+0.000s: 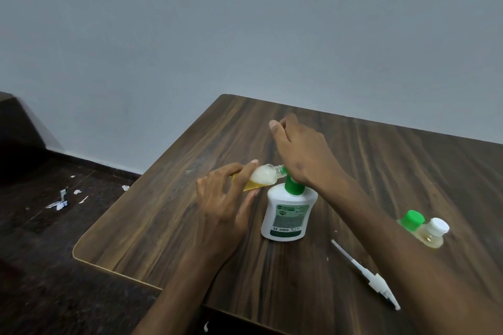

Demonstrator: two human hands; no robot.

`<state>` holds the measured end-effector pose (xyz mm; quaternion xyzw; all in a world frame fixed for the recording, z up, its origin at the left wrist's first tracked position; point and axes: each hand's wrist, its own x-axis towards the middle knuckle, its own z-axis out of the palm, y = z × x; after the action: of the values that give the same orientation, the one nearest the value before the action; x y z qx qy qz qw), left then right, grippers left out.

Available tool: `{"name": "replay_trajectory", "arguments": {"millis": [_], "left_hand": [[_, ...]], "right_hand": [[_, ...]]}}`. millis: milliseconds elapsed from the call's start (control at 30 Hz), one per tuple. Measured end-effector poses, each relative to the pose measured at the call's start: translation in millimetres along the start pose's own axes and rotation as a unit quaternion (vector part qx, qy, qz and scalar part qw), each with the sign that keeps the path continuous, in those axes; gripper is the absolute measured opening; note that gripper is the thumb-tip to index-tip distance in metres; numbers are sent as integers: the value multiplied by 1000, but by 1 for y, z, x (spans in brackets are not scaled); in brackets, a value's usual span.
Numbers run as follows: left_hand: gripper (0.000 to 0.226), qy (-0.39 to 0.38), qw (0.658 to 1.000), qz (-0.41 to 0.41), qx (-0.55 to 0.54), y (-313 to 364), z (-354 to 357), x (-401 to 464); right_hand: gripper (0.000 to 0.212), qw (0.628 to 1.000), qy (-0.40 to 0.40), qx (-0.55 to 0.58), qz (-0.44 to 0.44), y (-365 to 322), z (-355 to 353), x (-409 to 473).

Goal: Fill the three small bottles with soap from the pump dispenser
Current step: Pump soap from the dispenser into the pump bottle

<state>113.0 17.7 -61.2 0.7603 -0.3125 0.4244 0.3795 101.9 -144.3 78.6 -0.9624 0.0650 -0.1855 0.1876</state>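
The left hand [226, 196] held a small bottle [260, 177] tipped on its side, fingers and thumb curled round its base, its open neck set against the green spout of the pump dispenser [288, 209], which stood upright near the middle of the tabletop [168, 215]. The right hand [302, 152] lay over the green pump head, palm down and pressing, its fingers loosely bent rather than wrapped round anything. The bottle showed yellow soap with white foam above it (roughly half full, by my reading). To do this step well, slow short strokes would probably suit, with the neck kept tight on the spout and the bottle tilted less as it filled, or soap could run down the dispenser. Two capped small bottles [424, 228] sat toward the right edge, and a white pump tube [367, 273] lay near the front edge. The tabletop was dark wood grain against a plain grey wall [245, 22]; paper scraps [61, 200] littered the dark floor [40, 266] beyond the left edge.
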Motion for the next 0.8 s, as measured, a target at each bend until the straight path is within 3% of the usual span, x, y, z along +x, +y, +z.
{"name": "replay_trajectory", "arguments": {"millis": [800], "left_hand": [[46, -3, 1000, -3, -5, -1, 0, 0]], "right_hand": [[40, 1000, 12, 10, -6, 0, -3, -1]]}}
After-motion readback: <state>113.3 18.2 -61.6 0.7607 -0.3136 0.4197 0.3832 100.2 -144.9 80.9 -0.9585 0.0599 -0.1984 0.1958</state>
